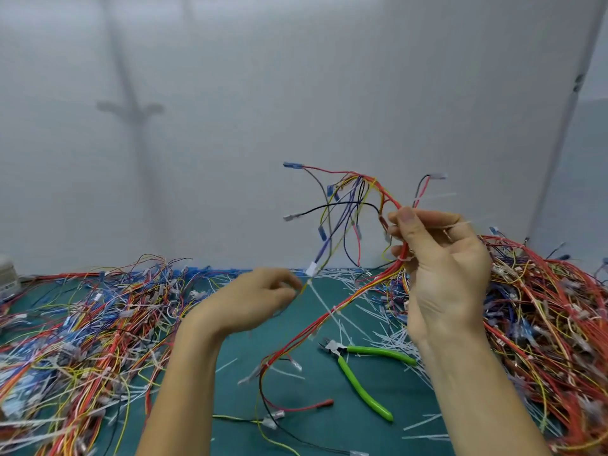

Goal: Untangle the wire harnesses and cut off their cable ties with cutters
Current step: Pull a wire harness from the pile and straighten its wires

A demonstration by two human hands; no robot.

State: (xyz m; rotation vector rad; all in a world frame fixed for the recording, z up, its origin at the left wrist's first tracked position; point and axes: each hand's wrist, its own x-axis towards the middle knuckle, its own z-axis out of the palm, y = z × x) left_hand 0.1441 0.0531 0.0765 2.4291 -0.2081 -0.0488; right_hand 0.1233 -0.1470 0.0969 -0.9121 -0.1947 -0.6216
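The right hand (441, 271) is raised above the table, palm toward the camera, with its thumb and curled fingers clamped around 1 wire harness (387, 195). Above the grip the harness fans out into red, yellow, black, grey and blue leads ending in small terminals. Below it, the red and yellow bundle droops down to the green mat (237, 396). A white cable tie (404, 259) wraps the bundle just at the lower fingers of that hand. The left hand (263, 299) hovers lower and to the left, fingers curled near 1 dangling yellow lead. It is blurred, so I cannot tell whether it pinches the lead or holds nothing. The green-handled cutters (340, 353) lie flat on the mat between the 2 forearms, untouched, handles spread and nose pointing up and left. A tangled heap of harnesses (82, 324) covers the mat on the left, and a denser red heap (543, 307) on the right. Loose white tie offcuts (378, 311) litter the mat between them. A plain pale wall (296, 77) stands behind.
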